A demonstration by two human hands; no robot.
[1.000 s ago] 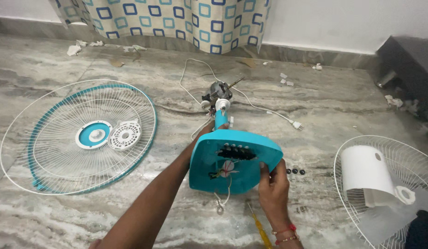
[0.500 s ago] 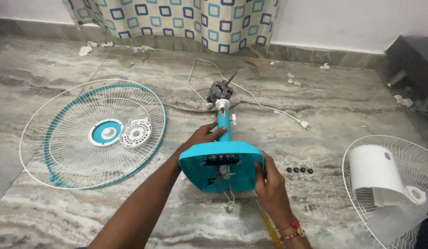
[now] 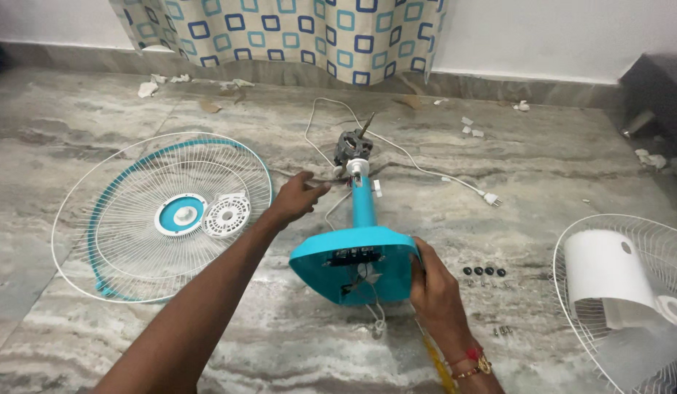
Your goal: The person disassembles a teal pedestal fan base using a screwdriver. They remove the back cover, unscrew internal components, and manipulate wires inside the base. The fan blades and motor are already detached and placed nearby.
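A teal fan base lies tipped on the marble floor, its open underside toward me with wiring showing. Its teal neck runs away to a bare grey motor. My right hand grips the base's right rim. My left hand hovers with its fingers spread, left of the neck, holding nothing. A white power cord loops from the motor to a plug.
A white and teal fan grille with a small round white cap lies at left. Another white grille holding a white motor cover lies at right. Several small black screws sit beside the base. A patterned curtain hangs behind.
My left hand has let go of the base and neck and moved up and left, now free. The base has tipped flatter, still held by my right hand.
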